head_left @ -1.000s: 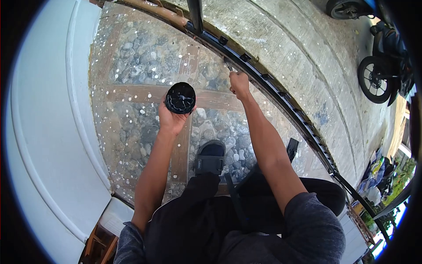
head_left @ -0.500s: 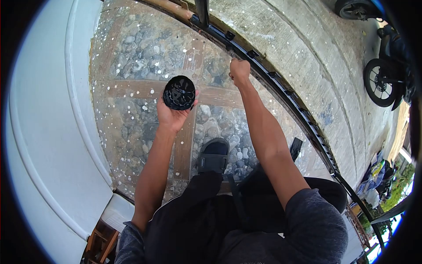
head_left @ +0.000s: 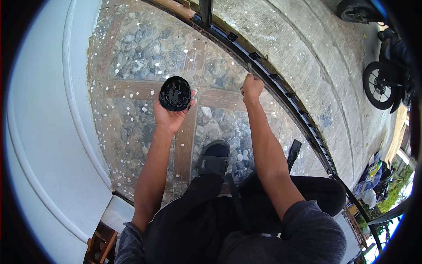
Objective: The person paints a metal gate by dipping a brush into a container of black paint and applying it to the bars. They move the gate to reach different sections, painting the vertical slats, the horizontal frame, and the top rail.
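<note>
In my left hand (head_left: 169, 119) rests a round container of glossy black paint (head_left: 175, 93), its wet surface facing up. The fingers curl around its right side and the palm supports it from below. My right hand (head_left: 252, 88) is closed in a fist beside the black metal rail (head_left: 281, 83). From the top of that fist a slim paintbrush (head_left: 249, 67) pokes out toward the rail, its handle mostly hidden by the fingers.
Pebbled floor with brown strips (head_left: 220, 99) and pale specks lies below. A white panel (head_left: 39, 132) rises at left. My sandalled foot (head_left: 214, 156) is near the centre, with a dark flat piece (head_left: 295, 152) to its right. Beyond the rail, a motorcycle (head_left: 381, 83) stands on concrete.
My right hand has moved right and slightly down along the rail with the paintbrush. The paint container in my left hand has shifted slightly left.
</note>
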The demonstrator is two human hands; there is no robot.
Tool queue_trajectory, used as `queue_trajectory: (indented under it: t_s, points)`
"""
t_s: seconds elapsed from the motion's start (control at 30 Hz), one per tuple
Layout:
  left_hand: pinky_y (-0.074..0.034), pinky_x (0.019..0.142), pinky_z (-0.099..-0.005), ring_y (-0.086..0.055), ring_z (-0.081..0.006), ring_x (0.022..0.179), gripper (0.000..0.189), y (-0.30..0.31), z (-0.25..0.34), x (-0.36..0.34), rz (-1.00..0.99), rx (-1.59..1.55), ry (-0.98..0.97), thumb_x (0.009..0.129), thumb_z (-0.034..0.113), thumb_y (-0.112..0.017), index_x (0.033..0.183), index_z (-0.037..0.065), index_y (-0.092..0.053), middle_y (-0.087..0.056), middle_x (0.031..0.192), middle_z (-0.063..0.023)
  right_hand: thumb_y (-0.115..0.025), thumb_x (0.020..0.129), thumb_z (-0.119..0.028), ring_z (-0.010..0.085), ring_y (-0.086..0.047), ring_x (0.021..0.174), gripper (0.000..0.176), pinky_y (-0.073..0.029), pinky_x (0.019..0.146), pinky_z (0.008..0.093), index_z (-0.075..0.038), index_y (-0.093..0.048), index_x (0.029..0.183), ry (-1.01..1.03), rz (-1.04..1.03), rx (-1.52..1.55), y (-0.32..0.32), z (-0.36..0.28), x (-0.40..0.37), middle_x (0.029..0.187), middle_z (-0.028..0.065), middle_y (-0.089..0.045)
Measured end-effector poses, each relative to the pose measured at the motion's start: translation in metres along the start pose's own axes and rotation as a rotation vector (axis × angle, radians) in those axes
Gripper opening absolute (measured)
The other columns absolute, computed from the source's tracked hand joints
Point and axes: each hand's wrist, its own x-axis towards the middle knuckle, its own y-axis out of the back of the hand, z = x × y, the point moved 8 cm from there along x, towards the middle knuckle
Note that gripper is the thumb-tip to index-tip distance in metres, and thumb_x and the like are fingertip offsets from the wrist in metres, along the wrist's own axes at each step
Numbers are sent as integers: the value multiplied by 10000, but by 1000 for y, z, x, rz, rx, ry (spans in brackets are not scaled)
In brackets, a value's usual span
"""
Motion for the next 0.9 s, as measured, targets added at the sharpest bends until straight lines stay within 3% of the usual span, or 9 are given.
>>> queue_trajectory:
  t_s: [0.03,0.17,0.23,0.4,0.53,0.7,0.8,0.9]
  points:
    - [-610,824,-486,-634,-399,1106,496,1,-1,1,8,2,6,996,386,-395,1287,24,-569,-639,1209,-184,-593,916,-195,151,-412,365,255,-291,353,315,42,-554,833,63,-15,-41,-1,3,-1,529,27,-442]
    - [-608,828,-488,-636,-399,1101,490,-5,-1,4,11,12,9,997,382,-403,1293,28,-566,-637,1215,-181,-603,903,-183,144,-406,374,246,-272,355,327,62,-588,886,-24,-300,-22,-48,-22,-23,531,14,-422]
    - [-607,830,-490,-635,-399,1101,487,-8,4,2,10,9,-6,997,377,-406,1301,28,-560,-632,1225,-179,-587,895,-207,223,-537,404,340,-386,404,363,68,-611,695,4,-362,-85,-82,-37,-13,541,131,-570]
    - [-607,835,-494,-627,-397,1116,485,-10,11,-3,-11,4,-16,1001,363,-413,1326,25,-537,-608,1265,-181,-578,879,-188,237,-568,438,361,-415,420,381,86,-590,644,-42,-346,-92,-129,-47,10,538,149,-578]
    - [-607,844,-495,-617,-400,1134,490,-5,9,-1,-39,-11,-10,1000,360,-421,1343,22,-517,-592,1290,-184,-596,880,-208,243,-594,451,328,-443,440,376,68,-626,706,42,-224,-69,-89,-31,13,581,163,-610]
    - [-602,860,-500,-611,-408,1142,499,-7,-5,0,-59,-17,31,997,348,-431,1361,13,-497,-583,1303,-186,-613,887,-262,342,-689,702,327,-520,707,417,57,-667,836,104,-39,-145,-34,12,12,761,243,-687]
    - [-597,872,-503,-606,-409,1152,502,-18,-10,-2,-103,-21,52,995,341,-440,1368,8,-491,-582,1308,-184,-617,889,-263,339,-688,690,330,-521,693,416,61,-669,849,-37,-116,-129,-15,20,10,760,242,-687]
    - [-591,888,-505,-595,-406,1172,501,-21,-10,0,-159,-9,62,992,330,-454,1369,2,-489,-574,1325,-185,-609,889,-253,318,-675,629,328,-516,639,411,65,-660,830,-53,5,-100,41,44,27,696,203,-672]
